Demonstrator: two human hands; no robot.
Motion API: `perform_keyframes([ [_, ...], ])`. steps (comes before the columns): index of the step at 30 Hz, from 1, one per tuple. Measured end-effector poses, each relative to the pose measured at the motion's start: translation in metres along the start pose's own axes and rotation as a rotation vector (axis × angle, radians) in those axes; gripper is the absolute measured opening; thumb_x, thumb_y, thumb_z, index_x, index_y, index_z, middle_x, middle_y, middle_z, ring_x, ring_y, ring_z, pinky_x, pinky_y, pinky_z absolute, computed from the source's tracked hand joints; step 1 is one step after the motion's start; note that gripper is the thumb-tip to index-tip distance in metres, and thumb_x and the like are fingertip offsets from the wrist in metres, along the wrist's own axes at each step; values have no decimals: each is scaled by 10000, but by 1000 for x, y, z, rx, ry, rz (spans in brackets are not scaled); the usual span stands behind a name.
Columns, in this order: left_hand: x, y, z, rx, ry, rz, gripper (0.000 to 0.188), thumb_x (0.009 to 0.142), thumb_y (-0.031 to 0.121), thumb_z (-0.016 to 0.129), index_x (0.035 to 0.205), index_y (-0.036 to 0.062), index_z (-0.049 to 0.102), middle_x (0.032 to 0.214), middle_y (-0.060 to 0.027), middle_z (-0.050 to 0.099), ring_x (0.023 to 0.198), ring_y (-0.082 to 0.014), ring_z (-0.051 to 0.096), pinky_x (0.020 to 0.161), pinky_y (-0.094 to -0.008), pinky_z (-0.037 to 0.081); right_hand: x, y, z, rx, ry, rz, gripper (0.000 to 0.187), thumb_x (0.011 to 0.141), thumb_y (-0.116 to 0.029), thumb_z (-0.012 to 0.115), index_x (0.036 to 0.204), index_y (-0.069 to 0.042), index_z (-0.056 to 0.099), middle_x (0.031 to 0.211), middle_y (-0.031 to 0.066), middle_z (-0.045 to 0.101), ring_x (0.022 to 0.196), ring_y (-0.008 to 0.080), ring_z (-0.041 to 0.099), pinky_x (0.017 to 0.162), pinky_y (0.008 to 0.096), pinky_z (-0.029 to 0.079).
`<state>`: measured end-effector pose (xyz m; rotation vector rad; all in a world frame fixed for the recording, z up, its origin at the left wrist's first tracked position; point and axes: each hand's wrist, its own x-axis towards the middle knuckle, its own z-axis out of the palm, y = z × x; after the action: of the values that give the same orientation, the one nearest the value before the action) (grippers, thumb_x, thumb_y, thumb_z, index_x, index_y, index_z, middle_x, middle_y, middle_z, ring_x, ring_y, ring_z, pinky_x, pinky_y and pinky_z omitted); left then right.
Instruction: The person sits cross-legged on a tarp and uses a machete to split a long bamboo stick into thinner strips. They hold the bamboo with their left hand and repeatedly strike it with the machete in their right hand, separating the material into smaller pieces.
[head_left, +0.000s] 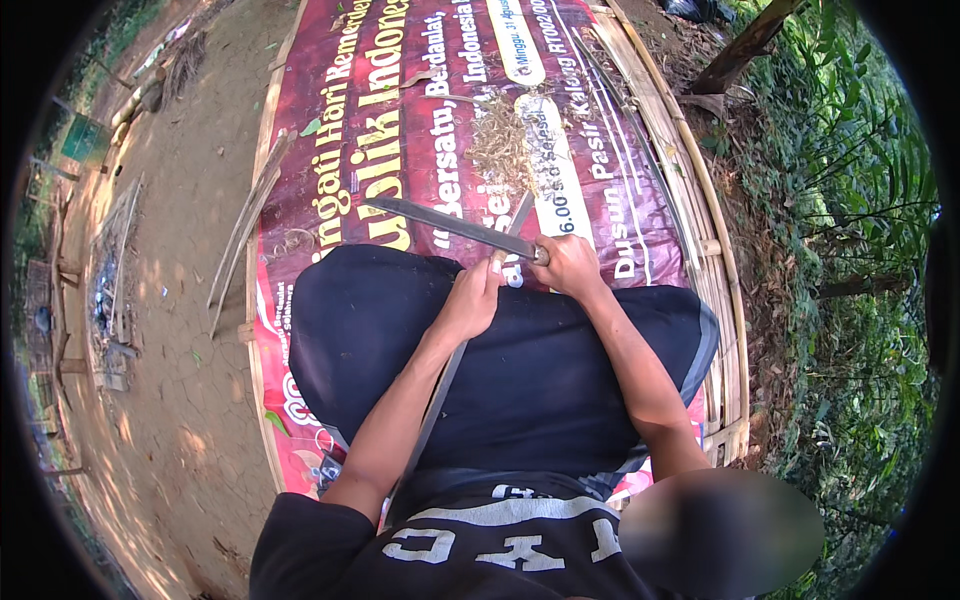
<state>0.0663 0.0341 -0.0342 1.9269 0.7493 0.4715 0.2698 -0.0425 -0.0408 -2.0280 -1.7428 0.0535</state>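
Holding a long knife point(440, 220) by its handle, the right hand point(570, 268) has its fingers curled tight. The left hand point(473, 300) has its fingers wrapped around a long, thin strip point(520, 214), maybe bamboo, that runs over the dark pants point(375, 300) and crosses the knife. Curly shavings point(503, 145) lie past both hands on a red banner point(350, 150).

The red banner point(425, 165) bears yellow lettering point(390, 120) toward its left edge, white lettering point(620, 230) toward its right and dark print on pale strips point(560, 200); pale letters point(520, 558) cross the black shirt point(315, 550).
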Motion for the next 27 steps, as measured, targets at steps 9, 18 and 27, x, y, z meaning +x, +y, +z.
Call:
perform_keyframes([
  [9, 3, 6, -9, 21, -48, -101, 326, 1053, 178, 398, 936, -70, 573, 803, -283, 651, 809, -469, 645, 718, -503, 486, 2, 17, -1, -28, -95, 154, 180, 802, -246, 639, 798, -69, 670, 604, 190, 630, 604, 407, 652, 596, 495, 541],
  [18, 4, -8, -7, -5, -28, -87, 305, 1039, 178, 413, 925, -57, 571, 791, -233, 626, 772, -379, 615, 700, -470, 469, 13, 39, -2, -47, -45, 260, 209, 804, -241, 646, 831, -36, 678, 636, 212, 642, 637, 413, 663, 608, 509, 544],
  [27, 5, -5, -9, -84, -77, -108, 337, 1053, 217, 406, 901, -45, 553, 696, -176, 615, 655, -334, 639, 639, -458, 487, 21, 52, 5, -38, -5, 360, 236, 829, -231, 624, 887, -23, 721, 705, 246, 662, 697, 442, 667, 671, 519, 549],
])
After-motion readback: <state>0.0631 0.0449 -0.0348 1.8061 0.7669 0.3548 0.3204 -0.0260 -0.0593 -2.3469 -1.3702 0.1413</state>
